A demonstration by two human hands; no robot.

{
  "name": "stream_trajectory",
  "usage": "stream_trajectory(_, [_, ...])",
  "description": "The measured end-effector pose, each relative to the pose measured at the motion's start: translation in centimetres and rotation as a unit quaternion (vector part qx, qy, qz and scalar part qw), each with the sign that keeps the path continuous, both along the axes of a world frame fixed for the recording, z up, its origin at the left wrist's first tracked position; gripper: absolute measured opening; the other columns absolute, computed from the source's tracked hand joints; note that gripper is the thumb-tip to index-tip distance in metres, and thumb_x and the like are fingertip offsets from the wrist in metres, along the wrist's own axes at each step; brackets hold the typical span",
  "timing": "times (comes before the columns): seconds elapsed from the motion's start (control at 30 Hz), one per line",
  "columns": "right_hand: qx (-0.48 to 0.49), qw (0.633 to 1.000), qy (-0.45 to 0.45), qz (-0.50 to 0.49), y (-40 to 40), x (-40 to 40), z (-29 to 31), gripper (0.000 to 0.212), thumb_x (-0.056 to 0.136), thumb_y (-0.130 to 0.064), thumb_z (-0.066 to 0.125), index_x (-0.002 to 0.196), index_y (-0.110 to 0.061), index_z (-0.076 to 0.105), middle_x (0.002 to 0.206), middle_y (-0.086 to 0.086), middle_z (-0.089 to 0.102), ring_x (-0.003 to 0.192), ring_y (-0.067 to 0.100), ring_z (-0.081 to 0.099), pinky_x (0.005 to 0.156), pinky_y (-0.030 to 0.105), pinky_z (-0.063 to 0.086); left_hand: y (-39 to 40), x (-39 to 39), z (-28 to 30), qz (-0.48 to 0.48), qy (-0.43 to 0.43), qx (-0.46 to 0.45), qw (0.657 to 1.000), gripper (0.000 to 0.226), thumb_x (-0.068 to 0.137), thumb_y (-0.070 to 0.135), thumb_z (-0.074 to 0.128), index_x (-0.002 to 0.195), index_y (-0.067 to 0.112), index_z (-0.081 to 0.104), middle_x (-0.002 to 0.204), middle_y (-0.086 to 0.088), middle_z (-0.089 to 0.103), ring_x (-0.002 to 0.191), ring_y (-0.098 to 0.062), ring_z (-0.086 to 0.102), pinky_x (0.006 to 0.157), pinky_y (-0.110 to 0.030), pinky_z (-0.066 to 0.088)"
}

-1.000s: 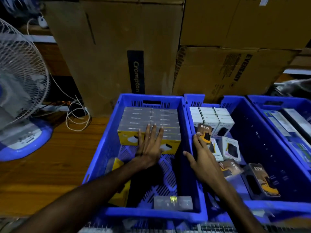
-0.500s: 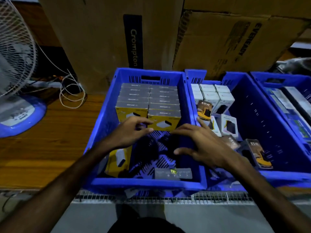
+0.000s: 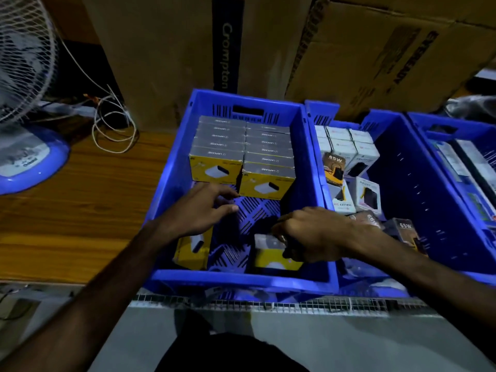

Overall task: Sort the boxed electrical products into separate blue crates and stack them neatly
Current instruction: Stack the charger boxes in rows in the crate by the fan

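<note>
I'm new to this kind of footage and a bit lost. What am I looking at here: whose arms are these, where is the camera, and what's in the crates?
There is no machine here. A person wears a wide-angle camera on the head, so you look forward and down along their own two bare arms.

In front of them stand blue plastic crates side by side. The left crate holds two neat rows of yellow-and-grey boxes at its far end, with one more yellow box standing loose near its front left corner. The middle crate holds white boxes and dark boxes marked 65W, some lying unsorted.

The left hand hovers with relaxed fingers over the crate floor, holding nothing. The right hand grips another yellow box near the crate's front.

Behind are cardboard cartons; a fan stands at left.
</note>
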State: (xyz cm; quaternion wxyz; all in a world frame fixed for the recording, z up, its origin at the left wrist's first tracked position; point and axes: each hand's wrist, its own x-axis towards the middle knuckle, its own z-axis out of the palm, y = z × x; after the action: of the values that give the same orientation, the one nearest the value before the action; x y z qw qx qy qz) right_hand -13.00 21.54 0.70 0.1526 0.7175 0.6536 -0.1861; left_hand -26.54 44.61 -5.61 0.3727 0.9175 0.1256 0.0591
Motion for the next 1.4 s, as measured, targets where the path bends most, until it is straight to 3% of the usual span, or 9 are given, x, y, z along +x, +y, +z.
stream_trajectory(0.13, [-0.003,0.999,-0.023,-0.027,0.7,0.2,-1.4,0.076,0.087,-0.053,0.07,0.152,-0.033,0.037,0.134,0.001,0.065,0.115,0.031,0.065,0.087,0.045,0.056,0.0,-0.1,-0.1,-0.02,0.014,0.024,0.999,0.04,0.094,0.036,0.074,0.13,0.02,0.071,0.121,0.0,0.076,0.103,-0.009,0.071,0.089,-0.034,0.06])
stream_trajectory(0.3, [0.071,0.986,0.097,-0.113,0.7,1.6,-0.8,0.05,0.087,-0.051,0.074,0.13,-0.032,0.057,0.111,-0.004,0.069,0.102,0.019,0.065,0.082,0.038,0.053,0.0,-0.2,0.0,-0.024,0.004,0.015,1.0,0.042,0.093,0.034,0.075,0.133,0.02,0.069,0.124,0.001,0.075,0.107,-0.007,0.07,0.09,-0.025,0.056])
stream_trajectory(0.4, [0.177,0.941,0.207,-0.2,-0.2,2.8,0.4,0.046,0.088,-0.044,0.076,0.127,-0.026,0.059,0.105,-0.003,0.069,0.09,0.013,0.067,0.079,0.042,0.055,-0.1,-0.3,0.6,0.002,-0.039,-0.061,0.997,0.046,0.091,0.035,0.077,0.135,0.03,0.066,0.124,0.004,0.072,0.113,-0.004,0.067,0.095,-0.028,0.056])
stream_trajectory(0.57, [0.363,0.837,0.317,-0.258,-1.2,2.8,0.8,0.032,0.092,-0.022,0.075,0.119,-0.017,0.059,0.112,-0.005,0.071,0.105,0.016,0.069,0.093,0.042,0.055,-1.1,-0.8,2.4,0.05,-0.154,-0.176,0.971,0.054,0.086,0.044,0.078,0.136,0.034,0.063,0.129,0.012,0.07,0.119,0.0,0.065,0.095,-0.023,0.056])
stream_trajectory(0.83, [0.427,0.749,0.403,-0.308,-1.2,1.2,-0.8,0.038,0.093,0.004,0.067,0.123,-0.013,0.051,0.118,-0.008,0.066,0.118,0.012,0.064,0.104,0.027,0.049,-2.0,-1.5,3.9,0.078,-0.263,-0.064,0.96,0.046,0.081,0.026,0.084,0.126,0.022,0.073,0.119,0.009,0.072,0.115,-0.008,0.066,0.095,-0.032,0.056])
stream_trajectory(0.93, [0.427,0.74,0.418,-0.309,0.0,0.9,-0.9,0.038,0.093,0.007,0.065,0.122,-0.013,0.051,0.117,-0.004,0.068,0.111,0.008,0.065,0.096,0.021,0.051,-1.2,-1.4,4.9,0.044,-0.253,-0.009,0.966,0.047,0.079,0.03,0.083,0.124,0.02,0.074,0.11,0.009,0.07,0.106,-0.004,0.066,0.091,-0.024,0.053])
stream_trajectory(1.1, [0.451,0.745,0.395,-0.291,3.5,0.7,-1.9,0.04,0.092,-0.004,0.07,0.124,-0.021,0.052,0.119,-0.005,0.068,0.113,0.014,0.067,0.099,0.034,0.055,2.6,-1.3,6.7,0.002,-0.199,0.109,0.974,0.049,0.081,0.044,0.076,0.123,0.018,0.071,0.107,0.005,0.066,0.102,-0.015,0.066,0.085,-0.033,0.053])
stream_trajectory(1.2, [0.473,0.787,0.284,-0.277,4.8,1.2,-2.1,0.046,0.093,-0.011,0.073,0.132,-0.02,0.052,0.128,-0.006,0.064,0.119,0.004,0.061,0.101,0.031,0.052,5.3,-1.0,7.4,0.016,-0.158,0.197,0.967,0.047,0.08,0.046,0.074,0.121,0.023,0.07,0.109,0.003,0.066,0.103,-0.022,0.063,0.084,-0.04,0.051])
stream_trajectory(1.4, [0.496,0.801,0.168,-0.29,2.6,3.9,-2.7,0.051,0.094,-0.02,0.072,0.141,-0.023,0.05,0.137,-0.004,0.059,0.129,0.013,0.056,0.108,0.035,0.045,7.9,0.9,6.8,0.032,-0.066,0.34,0.938,0.048,0.086,0.045,0.077,0.129,0.027,0.065,0.119,0.003,0.067,0.109,-0.024,0.056,0.085,-0.043,0.046])
